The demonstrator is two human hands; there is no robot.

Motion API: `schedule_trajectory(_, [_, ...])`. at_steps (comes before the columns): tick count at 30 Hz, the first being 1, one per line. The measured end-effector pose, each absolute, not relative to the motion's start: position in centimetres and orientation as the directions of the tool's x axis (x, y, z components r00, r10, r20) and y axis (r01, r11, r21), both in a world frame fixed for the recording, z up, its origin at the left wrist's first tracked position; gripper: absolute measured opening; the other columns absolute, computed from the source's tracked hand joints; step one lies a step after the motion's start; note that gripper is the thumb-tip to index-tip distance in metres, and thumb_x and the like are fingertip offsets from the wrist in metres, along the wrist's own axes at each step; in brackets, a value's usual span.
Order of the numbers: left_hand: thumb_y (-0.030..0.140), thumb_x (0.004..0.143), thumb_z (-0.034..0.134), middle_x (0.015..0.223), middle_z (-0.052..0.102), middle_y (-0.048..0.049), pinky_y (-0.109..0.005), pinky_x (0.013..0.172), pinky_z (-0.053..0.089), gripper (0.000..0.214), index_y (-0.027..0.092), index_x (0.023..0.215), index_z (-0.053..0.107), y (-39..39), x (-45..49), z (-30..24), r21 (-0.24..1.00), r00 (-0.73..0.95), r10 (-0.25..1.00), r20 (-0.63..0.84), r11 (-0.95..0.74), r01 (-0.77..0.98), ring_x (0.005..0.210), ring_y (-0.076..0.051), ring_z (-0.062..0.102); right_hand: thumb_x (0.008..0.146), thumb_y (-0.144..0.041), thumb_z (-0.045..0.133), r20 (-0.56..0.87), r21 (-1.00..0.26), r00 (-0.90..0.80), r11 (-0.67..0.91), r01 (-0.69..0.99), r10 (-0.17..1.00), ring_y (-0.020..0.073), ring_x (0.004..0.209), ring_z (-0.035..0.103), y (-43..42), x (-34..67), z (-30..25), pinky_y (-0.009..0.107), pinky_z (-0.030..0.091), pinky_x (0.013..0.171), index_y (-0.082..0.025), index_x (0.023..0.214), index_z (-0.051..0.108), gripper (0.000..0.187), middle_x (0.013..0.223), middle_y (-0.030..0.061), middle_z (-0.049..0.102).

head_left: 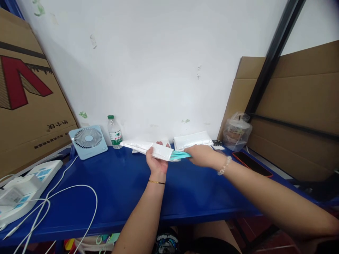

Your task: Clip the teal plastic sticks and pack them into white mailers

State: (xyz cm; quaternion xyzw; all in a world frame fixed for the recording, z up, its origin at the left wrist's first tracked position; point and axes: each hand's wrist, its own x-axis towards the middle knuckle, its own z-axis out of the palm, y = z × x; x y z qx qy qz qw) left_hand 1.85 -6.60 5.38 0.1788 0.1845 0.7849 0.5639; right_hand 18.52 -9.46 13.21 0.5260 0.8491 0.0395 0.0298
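Note:
My left hand (156,160) is closed round a white plastic pouch (160,151), held above the blue table (124,190). A teal item (180,155) sticks out of the pouch's right end. My right hand (202,155) grips that teal item with pinched fingers, right beside the pouch opening. More white pouches (135,145) lie on the table just behind my left hand. Another white stack (192,140) rests by the wall behind my right hand.
A small light-blue fan (88,141) and a water bottle (114,132) stand at the back left. A white power strip (23,190) with white cables (66,201) occupies the left edge. A bagged drink cup (237,131), a phone (251,164) and cardboard (296,106) sit on the right.

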Motion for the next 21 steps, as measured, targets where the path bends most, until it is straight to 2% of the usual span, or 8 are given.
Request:
schedule_trajectory(3, [0.033, 0.076, 0.047, 0.096, 0.063, -0.0036, -0.039, 0.088, 0.051, 0.021, 0.021, 0.092, 0.052, -7.1, 2.4, 5.5, 0.457, -0.308, 0.949, 0.068, -0.304, -0.836, 0.106, -0.021, 0.058, 0.082, -0.017, 0.045, 0.051, 0.202, -0.397, 0.380, 0.903, 0.916, 0.0296, 0.083, 0.064, -10.0, 17.5, 13.1, 0.035, 0.043, 0.066, -0.016, 0.097, 0.062, 0.023, 0.092, 0.0169, 0.067])
schedule_trajectory(9, [0.033, 0.075, 0.045, 0.095, 0.066, -0.0070, -0.036, 0.087, 0.049, 0.027, 0.018, 0.094, 0.055, -6.9, 3.2, 5.2, 0.467, -0.222, 0.974, 0.047, -0.217, -0.857, 0.102, -0.023, 0.060, 0.081, -0.023, 0.049, 0.070, 0.210, -0.398, 0.377, 0.902, 0.915, 0.0278, 0.083, 0.064, -9.6, 15.2, 14.4, 0.035, 0.046, 0.067, -0.015, 0.100, 0.060, 0.023, 0.092, 0.0165, 0.067])
schedule_trajectory(15, [0.034, 0.079, 0.040, 0.094, 0.067, -0.0103, -0.038, 0.084, 0.050, 0.037, 0.013, 0.103, 0.058, -6.0, 2.6, 4.8, 0.348, -0.183, 0.983, 0.012, -0.175, -0.921, 0.097, -0.025, 0.062, 0.074, -0.014, 0.055, 0.039, 0.240, -0.451, 0.430, 0.870, 0.892, 0.0282, 0.084, 0.065, -9.0, 13.5, 16.6, 0.035, 0.048, 0.066, -0.013, 0.102, 0.062, 0.029, 0.092, 0.0165, 0.067])
schedule_trajectory(17, [0.033, 0.081, 0.038, 0.096, 0.066, -0.0107, -0.039, 0.084, 0.050, 0.038, 0.012, 0.106, 0.058, -5.8, 2.8, 4.9, 0.299, -0.125, 0.991, -0.043, -0.107, -0.948, 0.096, -0.025, 0.062, 0.071, -0.012, 0.058, -0.030, 0.281, -0.470, 0.458, 0.843, 0.882, 0.0277, 0.082, 0.065, -8.6, 12.4, 17.5, 0.034, 0.048, 0.064, -0.012, 0.099, 0.065, 0.029, 0.091, 0.0153, 0.068])
schedule_trajectory(21, [0.035, 0.084, 0.033, 0.102, 0.065, -0.0130, -0.043, 0.079, 0.051, 0.043, 0.011, 0.109, 0.057, -5.3, 3.3, 5.3, 0.176, 0.004, 0.992, -0.129, 0.027, -0.984, 0.093, -0.026, 0.063, 0.064, -0.015, 0.066, -0.297, 0.401, -0.436, 0.525, 0.751, 0.850, 0.0248, 0.075, 0.064, -6.9, 10.1, 19.2, 0.030, 0.046, 0.062, -0.009, 0.086, 0.069, 0.023, 0.083, 0.0118, 0.068])
